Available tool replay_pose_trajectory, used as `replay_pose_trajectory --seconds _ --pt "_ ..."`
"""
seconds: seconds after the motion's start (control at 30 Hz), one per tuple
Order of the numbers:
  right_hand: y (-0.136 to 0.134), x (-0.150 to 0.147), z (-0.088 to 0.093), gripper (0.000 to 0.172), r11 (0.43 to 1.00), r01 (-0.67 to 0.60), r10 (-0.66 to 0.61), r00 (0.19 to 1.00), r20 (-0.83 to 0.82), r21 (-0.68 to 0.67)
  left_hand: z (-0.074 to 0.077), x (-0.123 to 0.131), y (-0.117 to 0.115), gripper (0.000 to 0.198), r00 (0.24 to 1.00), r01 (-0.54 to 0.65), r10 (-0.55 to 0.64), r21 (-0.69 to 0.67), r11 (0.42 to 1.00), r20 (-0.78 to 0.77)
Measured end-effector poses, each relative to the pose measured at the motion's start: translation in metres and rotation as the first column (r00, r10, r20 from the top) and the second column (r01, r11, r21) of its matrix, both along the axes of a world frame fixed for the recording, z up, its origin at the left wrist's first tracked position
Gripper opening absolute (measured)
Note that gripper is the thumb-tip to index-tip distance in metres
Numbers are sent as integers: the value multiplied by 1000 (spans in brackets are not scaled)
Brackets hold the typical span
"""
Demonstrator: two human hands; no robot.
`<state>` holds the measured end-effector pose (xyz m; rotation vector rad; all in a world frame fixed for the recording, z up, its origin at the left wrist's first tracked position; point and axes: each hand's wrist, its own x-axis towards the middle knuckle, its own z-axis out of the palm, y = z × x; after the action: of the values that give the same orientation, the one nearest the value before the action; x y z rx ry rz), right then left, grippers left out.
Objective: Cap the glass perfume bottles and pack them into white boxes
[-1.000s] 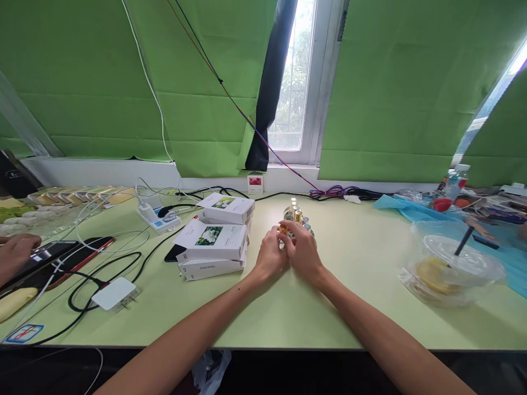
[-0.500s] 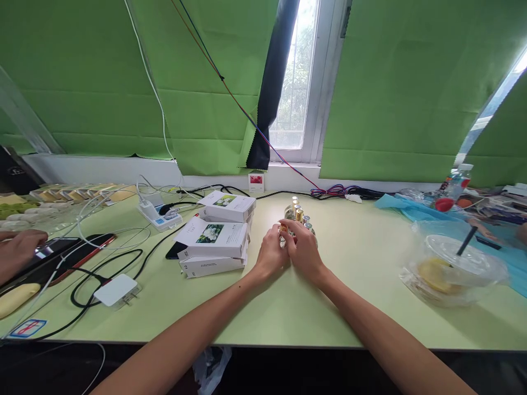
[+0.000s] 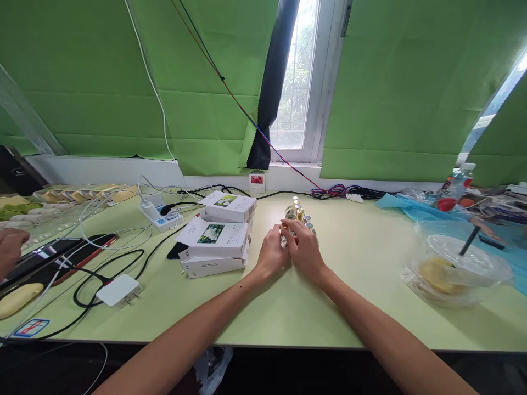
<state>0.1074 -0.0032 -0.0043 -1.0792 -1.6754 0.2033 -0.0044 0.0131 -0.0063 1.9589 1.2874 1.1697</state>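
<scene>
My left hand [image 3: 273,250] and my right hand [image 3: 303,241] meet over the table, fingers closed around a small glass bottle [image 3: 284,239] with a gold-coloured top. Most of that bottle is hidden by my fingers. Just behind my right hand stand several small glass bottles [image 3: 290,212] in a close group, some with gold caps and some with silver. My right hand hides part of the group. Left of my hands lie white boxes [image 3: 214,263] with flower pictures, stacked, one with its flap open.
A power strip [image 3: 162,218], a white charger [image 3: 119,291], cables and dark phones [image 3: 45,258] lie on the left, where another person's hand [image 3: 10,249] shows. A bagged drink cup [image 3: 453,266], blue sheet [image 3: 405,207] and bottle [image 3: 457,186] stand right.
My hands stay in almost the same place around the bottle. The other person's hand at the left edge has moved away to the left, off the phone.
</scene>
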Motion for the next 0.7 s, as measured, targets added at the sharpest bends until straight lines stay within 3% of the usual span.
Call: replay_pose_trajectory --seconds 0.33,0.7 --pt "4 -1 -2 32 1000 15 -15 1000 -5 10 0 -2 -2 9 998 -18 17 -18 1000 -59" --pt "8 -1 -4 23 997 66 -67 997 39 25 0 -4 -3 25 996 -10 5 -68 998 -84"
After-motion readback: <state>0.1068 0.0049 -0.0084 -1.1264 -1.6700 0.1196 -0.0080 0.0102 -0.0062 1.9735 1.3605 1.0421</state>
